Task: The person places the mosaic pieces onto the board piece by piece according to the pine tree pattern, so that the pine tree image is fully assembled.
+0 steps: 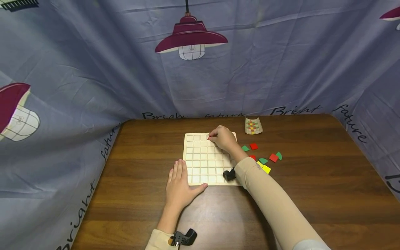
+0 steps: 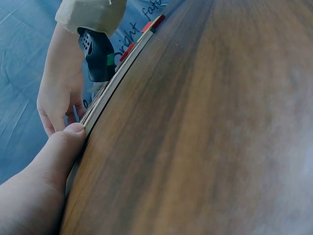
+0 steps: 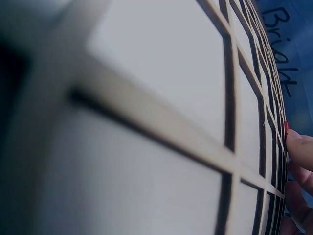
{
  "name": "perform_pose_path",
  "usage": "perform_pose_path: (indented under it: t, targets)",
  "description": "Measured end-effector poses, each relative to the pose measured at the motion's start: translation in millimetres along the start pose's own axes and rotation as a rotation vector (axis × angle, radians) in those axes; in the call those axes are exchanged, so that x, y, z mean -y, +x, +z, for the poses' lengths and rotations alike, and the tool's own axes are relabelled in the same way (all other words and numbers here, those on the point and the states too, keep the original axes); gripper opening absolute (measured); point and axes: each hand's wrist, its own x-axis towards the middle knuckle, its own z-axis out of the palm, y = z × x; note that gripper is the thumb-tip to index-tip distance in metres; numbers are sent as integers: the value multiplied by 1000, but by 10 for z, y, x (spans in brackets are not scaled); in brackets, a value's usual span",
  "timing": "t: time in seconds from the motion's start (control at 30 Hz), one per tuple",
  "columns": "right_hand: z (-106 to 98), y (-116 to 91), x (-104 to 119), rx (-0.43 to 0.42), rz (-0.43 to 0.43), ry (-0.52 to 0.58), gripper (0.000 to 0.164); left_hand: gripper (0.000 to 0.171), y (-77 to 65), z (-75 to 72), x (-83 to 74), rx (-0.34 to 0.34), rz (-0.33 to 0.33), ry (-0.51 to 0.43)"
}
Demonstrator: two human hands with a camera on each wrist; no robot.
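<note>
A pale square board [image 1: 197, 167] with a grid of raised lines lies on the brown table. My right hand [image 1: 223, 139] is over its far edge, pinching a small red piece [image 1: 209, 138] between thumb and fingertips at the top row. In the right wrist view, a bit of red [image 3: 286, 126] shows at the fingertips beyond the grid cells. My left hand [image 1: 178, 187] rests at the near left corner, its fingers straight along the left side and its thumb against the front edge. The left wrist view shows that thumb [image 2: 61, 147] touching the board's edge.
Right of the board lie several loose pieces: red squares [image 1: 273, 158], green quarter-rounds [image 1: 279, 156] and yellow squares [image 1: 266, 169], some partly behind the right forearm. A small curled pattern card [image 1: 253, 125] lies at the back. A printed curtain [image 1: 265, 76] encloses the table [image 1: 140, 166].
</note>
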Motion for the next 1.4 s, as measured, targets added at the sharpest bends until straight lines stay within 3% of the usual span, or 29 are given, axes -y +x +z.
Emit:
perform_pose_path:
  t: [0.57,0.73,1.1,1.27,1.4]
  targets:
    - [-43,-55,42,12,-19,-35,7,126,-16,-10,5,-10,6,2]
    - [-122,-114,51,15,-46,-17,17,126,-20,-8,0,-28,16,6]
    - [-576,-411,-159,-14,-46,81,31,126,-28,-3,0,-25,17,10]
    - [-859,-599,-321,-94,-63,64,30,126,-26,1,6,-26,17,4]
    - [-1030,-771,-574,-175,-58,17,27,126,-17,5,3,-22,20,2]
